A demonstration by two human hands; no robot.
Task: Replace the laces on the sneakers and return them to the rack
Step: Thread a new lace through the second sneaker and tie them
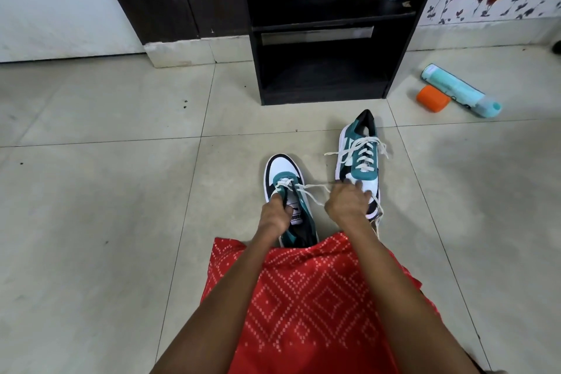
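Both on the pale tiled floor [106, 191], near the black wooden rack [328, 76]. Left teal, white and black low-top sneaker [283, 171]: toe pointing far, white flat lace [315, 188] only through the lower eyelets. Left hand [273, 215] curls around its tongue area. Right hand [346, 200] pinches the lace, drawn out to the right. Matching right sneaker [361, 161]: fully laced, ends loose, toe pointing near, partly under the right hand.

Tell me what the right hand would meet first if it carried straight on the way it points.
The right hand, pinching the lace, points forward at the far sneaker. Its white toe comes first. The hand already overlaps it in the picture, though whether they touch is unclear.
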